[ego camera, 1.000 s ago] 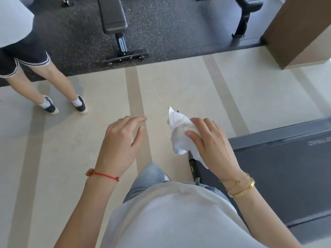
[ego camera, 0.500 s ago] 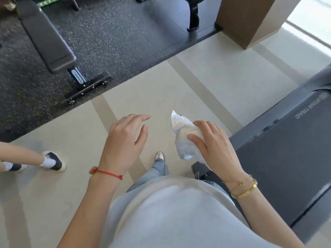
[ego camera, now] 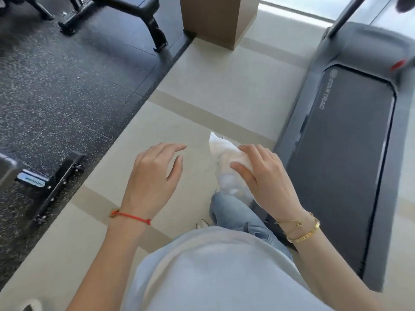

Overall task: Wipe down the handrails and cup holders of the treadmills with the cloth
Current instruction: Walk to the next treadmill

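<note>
My right hand (ego camera: 267, 176) grips a crumpled white cloth (ego camera: 224, 162) in front of my waist, fingers curled round it. My left hand (ego camera: 155, 173) hovers beside it, fingers relaxed and holding nothing. A grey treadmill (ego camera: 343, 158) lies on the floor to my right, its dark belt running away from me. One dark upright post (ego camera: 348, 14) of the treadmill rises at the top right. Its handrails and cup holders are out of frame.
A black speckled rubber mat (ego camera: 56, 86) with weight benches (ego camera: 143, 10) fills the left. A bench foot (ego camera: 56, 187) juts toward the beige floor (ego camera: 202, 104). A brown square pillar (ego camera: 215, 19) stands ahead at the mat's corner.
The view has swung right: the treadmill now lies lengthwise on my right and the other person's legs have left the frame. Both hands keep the same pose.
</note>
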Demonstrator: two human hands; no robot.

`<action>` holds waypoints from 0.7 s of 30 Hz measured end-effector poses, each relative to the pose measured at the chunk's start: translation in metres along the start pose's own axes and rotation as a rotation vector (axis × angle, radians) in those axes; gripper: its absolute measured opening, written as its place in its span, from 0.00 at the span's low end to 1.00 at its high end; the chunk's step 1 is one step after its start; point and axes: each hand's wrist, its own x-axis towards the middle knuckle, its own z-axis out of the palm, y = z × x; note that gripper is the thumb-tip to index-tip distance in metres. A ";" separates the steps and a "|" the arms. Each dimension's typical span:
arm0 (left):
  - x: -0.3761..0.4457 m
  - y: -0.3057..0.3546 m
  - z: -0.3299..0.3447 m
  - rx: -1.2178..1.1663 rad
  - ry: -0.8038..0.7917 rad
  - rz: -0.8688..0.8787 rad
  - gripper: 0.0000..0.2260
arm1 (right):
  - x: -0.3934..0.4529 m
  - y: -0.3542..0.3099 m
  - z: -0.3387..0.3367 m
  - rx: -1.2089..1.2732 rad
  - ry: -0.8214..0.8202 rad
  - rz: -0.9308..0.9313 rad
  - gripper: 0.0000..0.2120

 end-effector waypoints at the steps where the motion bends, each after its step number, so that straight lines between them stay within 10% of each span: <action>1: 0.015 -0.004 0.001 -0.007 -0.018 0.021 0.13 | 0.010 0.001 0.000 -0.007 0.015 0.020 0.17; 21: 0.405 0.042 0.056 -0.098 -0.146 0.346 0.14 | 0.285 0.124 -0.071 -0.099 0.279 0.196 0.19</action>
